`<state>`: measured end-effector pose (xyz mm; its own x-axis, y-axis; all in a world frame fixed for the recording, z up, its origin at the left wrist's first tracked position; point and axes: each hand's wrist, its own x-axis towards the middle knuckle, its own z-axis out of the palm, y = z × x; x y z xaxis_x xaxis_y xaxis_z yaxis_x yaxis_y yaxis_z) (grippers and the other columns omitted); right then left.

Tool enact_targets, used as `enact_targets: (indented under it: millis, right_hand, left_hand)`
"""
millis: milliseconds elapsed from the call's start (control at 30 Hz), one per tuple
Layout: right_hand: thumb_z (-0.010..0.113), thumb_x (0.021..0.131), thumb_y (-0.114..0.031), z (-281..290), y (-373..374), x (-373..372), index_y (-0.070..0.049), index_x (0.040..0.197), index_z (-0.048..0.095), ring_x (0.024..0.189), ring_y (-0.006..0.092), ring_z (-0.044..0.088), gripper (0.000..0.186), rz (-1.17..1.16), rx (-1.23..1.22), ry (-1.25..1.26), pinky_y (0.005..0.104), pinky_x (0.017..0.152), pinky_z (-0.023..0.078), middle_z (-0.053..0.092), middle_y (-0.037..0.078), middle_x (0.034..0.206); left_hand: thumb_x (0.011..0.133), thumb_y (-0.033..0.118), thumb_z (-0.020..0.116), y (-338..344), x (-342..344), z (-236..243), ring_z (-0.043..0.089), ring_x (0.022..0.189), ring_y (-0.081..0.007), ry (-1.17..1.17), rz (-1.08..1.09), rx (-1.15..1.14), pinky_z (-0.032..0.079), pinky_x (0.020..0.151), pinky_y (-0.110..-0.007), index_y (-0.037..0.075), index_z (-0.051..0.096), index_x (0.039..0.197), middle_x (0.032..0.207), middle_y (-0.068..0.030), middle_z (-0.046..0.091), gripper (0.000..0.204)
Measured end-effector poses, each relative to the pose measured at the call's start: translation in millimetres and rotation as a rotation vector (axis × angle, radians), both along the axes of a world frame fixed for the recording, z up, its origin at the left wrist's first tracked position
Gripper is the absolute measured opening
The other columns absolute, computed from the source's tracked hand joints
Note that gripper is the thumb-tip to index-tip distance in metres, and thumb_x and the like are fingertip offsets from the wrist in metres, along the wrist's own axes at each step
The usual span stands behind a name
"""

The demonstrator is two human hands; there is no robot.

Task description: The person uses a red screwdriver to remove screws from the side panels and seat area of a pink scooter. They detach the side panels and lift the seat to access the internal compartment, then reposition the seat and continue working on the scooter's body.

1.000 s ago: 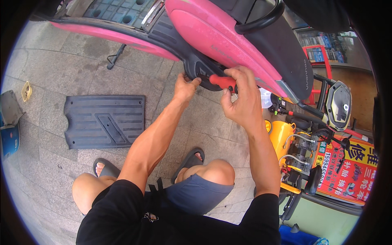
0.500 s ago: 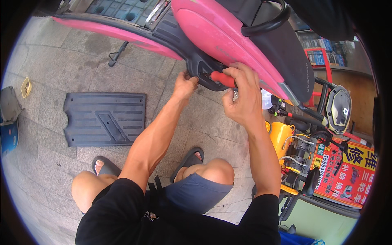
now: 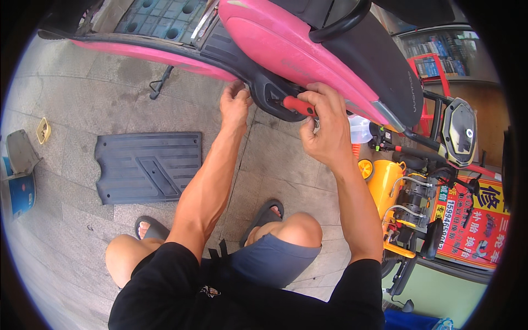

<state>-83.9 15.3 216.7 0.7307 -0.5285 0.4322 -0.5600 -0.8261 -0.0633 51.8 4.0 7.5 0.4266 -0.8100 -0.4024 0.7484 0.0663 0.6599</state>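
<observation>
A pink and black electric scooter (image 3: 269,47) stretches across the top of the view. My right hand (image 3: 328,124) is closed around the red handle of a screwdriver (image 3: 298,105). The screwdriver's tip points left into an opening in the black lower trim (image 3: 283,114) of the scooter; the tip itself is hard to make out. To its left, my left hand (image 3: 235,107) has its fingers curled at the lower edge of the scooter's side panel (image 3: 206,67), where pink meets black. Its fingertips are partly hidden by the edge.
A black ribbed floor plate (image 3: 148,168) lies on the paving at left, beyond my foot. A kickstand (image 3: 159,82) juts from the scooter. Further left are a small yellow tray (image 3: 43,130) and a blue container (image 3: 22,190). At right stands a yellow air compressor (image 3: 385,184) near a red sign (image 3: 473,223).
My left hand has shifted left along the trim, away from the screwdriver, to the side panel's edge. The right hand keeps the screwdriver in the same opening. The view has shifted slightly.
</observation>
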Motion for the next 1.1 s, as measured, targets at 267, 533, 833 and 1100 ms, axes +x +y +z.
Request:
enact_targets:
  millis: [267,533,833,1100]
  right_hand:
    - [0.071,0.082,-0.012,-7,4,-7,-0.007,0.11,0.065,0.089,0.0308,0.066,0.029,-0.128,0.074,-0.113,0.0386,0.073,0.055,0.063,0.01,0.108]
    - [0.069,0.08,-0.008,-11,10,-11,-0.008,0.111,0.064,0.094,0.0345,0.063,0.031,-0.089,0.078,-0.222,0.0442,0.08,0.053,0.061,0.01,0.113]
    - [0.065,0.083,-0.002,-20,11,-28,-0.005,0.103,0.062,0.1,0.0312,0.065,0.021,-0.196,0.358,-0.371,0.039,0.084,0.054,0.064,0.011,0.108]
    - [0.057,0.083,0.008,-74,52,-130,-0.003,0.108,0.058,0.115,0.021,0.057,0.028,-0.191,0.628,-0.837,0.0339,0.099,0.045,0.059,0.014,0.121]
  left_hand:
    - [0.094,0.012,0.061,5,11,30,0.059,0.108,-0.0192,0.063,-0.016,-0.055,0.05,0.093,-0.038,-0.004,0.048,0.136,0.122,-0.0109,0.06,0.048]
    - [0.094,0.013,0.061,5,23,47,0.057,0.117,-0.0285,0.028,-0.022,-0.009,0.046,0.101,-0.046,-0.002,0.044,0.138,0.126,-0.0151,0.058,0.049]
    - [0.097,0.016,0.059,6,34,42,0.056,0.123,-0.0363,0.088,-0.047,-0.035,0.045,0.105,-0.052,-0.004,0.045,0.139,0.13,-0.0207,0.058,0.05]
    - [0.097,0.017,0.058,9,38,28,0.059,0.115,-0.0329,0.039,-0.115,-0.048,0.048,0.099,-0.047,-0.003,0.044,0.141,0.128,-0.0173,0.057,0.05]
